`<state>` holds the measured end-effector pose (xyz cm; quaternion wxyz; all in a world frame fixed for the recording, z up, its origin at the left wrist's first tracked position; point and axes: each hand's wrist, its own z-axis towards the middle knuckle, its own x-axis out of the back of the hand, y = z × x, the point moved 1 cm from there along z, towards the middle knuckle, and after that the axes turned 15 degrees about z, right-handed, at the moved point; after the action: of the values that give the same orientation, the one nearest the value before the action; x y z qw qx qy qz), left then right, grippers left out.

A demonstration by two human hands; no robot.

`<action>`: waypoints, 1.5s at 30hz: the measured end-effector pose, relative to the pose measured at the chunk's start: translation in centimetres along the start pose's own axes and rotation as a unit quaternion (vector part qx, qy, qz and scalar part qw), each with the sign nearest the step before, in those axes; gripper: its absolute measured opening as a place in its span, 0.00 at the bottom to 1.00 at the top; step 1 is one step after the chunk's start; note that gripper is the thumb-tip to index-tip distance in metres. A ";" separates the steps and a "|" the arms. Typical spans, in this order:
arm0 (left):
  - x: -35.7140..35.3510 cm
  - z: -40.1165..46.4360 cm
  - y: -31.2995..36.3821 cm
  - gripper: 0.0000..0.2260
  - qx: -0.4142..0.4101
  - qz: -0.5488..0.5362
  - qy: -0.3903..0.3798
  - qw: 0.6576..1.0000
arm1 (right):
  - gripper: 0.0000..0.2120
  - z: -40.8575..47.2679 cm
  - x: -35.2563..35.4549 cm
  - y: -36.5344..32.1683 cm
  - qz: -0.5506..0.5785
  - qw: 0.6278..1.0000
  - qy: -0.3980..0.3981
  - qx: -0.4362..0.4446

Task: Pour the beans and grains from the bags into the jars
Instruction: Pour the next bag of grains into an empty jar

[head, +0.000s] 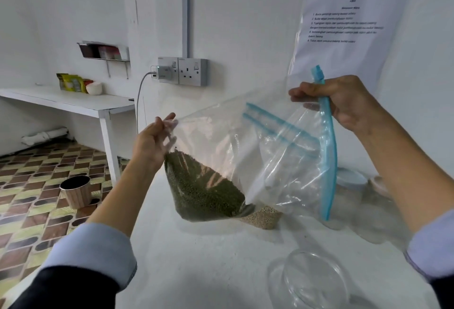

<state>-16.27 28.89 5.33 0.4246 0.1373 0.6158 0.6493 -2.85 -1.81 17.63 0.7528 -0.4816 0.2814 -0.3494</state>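
I hold a large clear zip bag [258, 151] with a blue zip strip up above the white table [208, 259]. Green beans [204, 190] sit heaped in its lower left corner. My left hand [154, 136] pinches the bag's left edge just above the beans. My right hand [341, 102] grips the blue zip end at the upper right. An open glass jar [312, 281] stands on the table below the bag, at the front right. Behind the bag lies a second bag of pale grains [265, 217], partly hidden.
More glass jars [356, 181] show blurred through the plastic at the back right. A wall socket with a charger [181, 71] and a printed sheet [348, 26] are on the wall. Left of the table are a patterned floor, a small bin [76, 193] and a white side table [73, 104].
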 end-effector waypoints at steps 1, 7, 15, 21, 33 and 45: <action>0.1 0.0 0.1 0.15 0.003 0.004 -0.003 1.000 | 0.05 -0.2 0.0 0.1 0.012 1.000 -0.003 -0.006; -0.4 -1.2 1.1 0.27 0.004 0.093 0.006 0.996 | 0.05 -0.6 -0.5 0.0 0.018 1.000 0.008 -0.012; -0.5 -1.0 1.5 0.11 -0.002 0.132 0.048 0.990 | 0.04 -0.3 -0.5 -0.3 0.022 0.999 0.033 -0.010; -0.7 -1.2 1.2 0.25 -0.036 0.129 0.020 0.991 | 0.04 -0.5 -0.6 -0.6 0.037 0.999 0.020 -0.009; 0.1 -1.8 -2.9 0.16 -0.137 0.404 0.139 0.894 | 0.04 -2.1 -3.1 -1.6 0.068 0.998 -0.017 0.001; -3.4 -2.1 2.9 0.17 -0.114 0.149 0.165 0.968 | 0.08 -4.0 2.6 0.0 -0.063 0.998 0.012 0.021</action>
<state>-16.82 25.38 8.77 0.2280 0.0691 0.5718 0.7850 -4.37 -5.97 15.84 0.7361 -0.4782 0.2517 -0.4075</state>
